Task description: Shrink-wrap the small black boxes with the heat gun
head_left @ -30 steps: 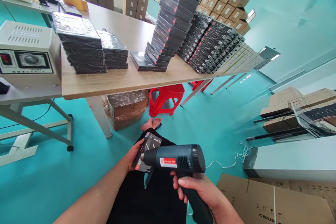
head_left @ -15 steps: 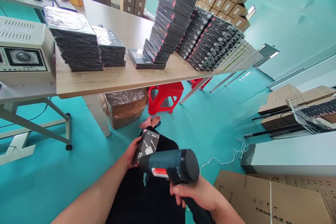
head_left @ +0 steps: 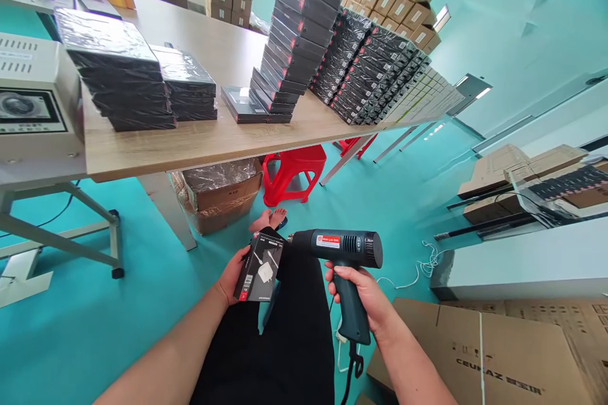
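Note:
My left hand (head_left: 234, 276) grips a small black product box (head_left: 258, 271) by its left side, over my lap. The box face shows a white charger and cables. In my right hand (head_left: 357, 288) is a dark green heat gun (head_left: 346, 249), held by its handle, a red-and-white label on its barrel. Its nozzle points left, close to the upper right side of the box; whether they touch I cannot tell. A black cord hangs from the handle's base.
On the wooden table (head_left: 156, 152) stand wrapped black boxes (head_left: 123, 76), a tall leaning stack (head_left: 297, 38) and a wide block of boxes (head_left: 370, 69). A beige machine (head_left: 38, 95) is at left. A red stool (head_left: 294, 174) and carton (head_left: 221, 196) sit below; large cartons (head_left: 475, 348) lie at right.
The heat gun has moved up and right, from in front of the box's lower part to beside its upper right side. The box face has turned more towards me.

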Demonstrator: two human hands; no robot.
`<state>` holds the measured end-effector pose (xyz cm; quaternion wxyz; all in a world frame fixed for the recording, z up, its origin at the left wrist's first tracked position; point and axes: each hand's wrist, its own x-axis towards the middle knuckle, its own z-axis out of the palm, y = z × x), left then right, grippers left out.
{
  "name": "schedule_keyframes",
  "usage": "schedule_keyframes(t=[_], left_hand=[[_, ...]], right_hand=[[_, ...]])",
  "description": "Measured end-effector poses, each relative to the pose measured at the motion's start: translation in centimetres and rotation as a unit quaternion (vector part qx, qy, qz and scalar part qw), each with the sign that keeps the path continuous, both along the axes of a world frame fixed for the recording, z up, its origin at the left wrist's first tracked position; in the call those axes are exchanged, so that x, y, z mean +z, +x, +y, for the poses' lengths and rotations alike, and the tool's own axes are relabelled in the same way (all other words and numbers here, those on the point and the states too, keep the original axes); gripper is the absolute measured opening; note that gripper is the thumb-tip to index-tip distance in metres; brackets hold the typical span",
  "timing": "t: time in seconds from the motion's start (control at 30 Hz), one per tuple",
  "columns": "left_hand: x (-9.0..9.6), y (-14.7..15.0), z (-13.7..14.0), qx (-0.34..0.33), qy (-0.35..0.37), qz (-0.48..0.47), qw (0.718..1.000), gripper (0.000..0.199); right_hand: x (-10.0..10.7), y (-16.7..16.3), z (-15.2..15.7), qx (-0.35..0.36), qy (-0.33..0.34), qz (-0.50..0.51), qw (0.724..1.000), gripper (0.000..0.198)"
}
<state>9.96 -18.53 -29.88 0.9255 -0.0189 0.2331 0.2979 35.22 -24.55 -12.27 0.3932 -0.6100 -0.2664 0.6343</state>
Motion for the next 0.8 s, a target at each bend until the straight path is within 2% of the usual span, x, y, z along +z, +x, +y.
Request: schedule_keyframes(t=[0.23,0.33,0.4,0.47,0.53,0.67,0.8], left_hand=[[0.0,0.0,0.0,0.002,0.006,0.006,1.000,0.045],[0.1,-0.1,0.0,0.005,0.000,0.009,1.000,0.045],[0.2,-0.1,-0.1,0.011,-0.006,0.008,1.000,0.045],[0.3,0.0,0.0,0.017,-0.010,0.007,1.000,0.044],[0.3,0.1,0.0,0.019,-0.012,0.015,1.000,0.043],[0.3,0.0,0.0,0.010,-0.009,0.034,0.999,0.046],[0.2,-0.1,0.0,0.017,-0.005,0.016,1.000,0.046]], right_hand=[[0.2,-0.5,-0.5,0.031,0.003,-0.018,0.999,0.029],[1.0,0.0,-1.6,0.110,-0.032,-0.026,0.993,0.028],[1.6,0.3,-2.4,0.186,-0.068,-0.023,0.980,0.027],[1.9,0.2,-2.9,0.233,-0.084,-0.022,0.969,0.028],[1.8,-0.1,-3.0,0.219,-0.066,-0.035,0.973,0.030],[1.2,-0.5,-2.9,0.129,-0.033,-0.074,0.988,0.034],[1.1,-0.7,-3.9,0.203,-0.066,-0.042,0.976,0.034]])
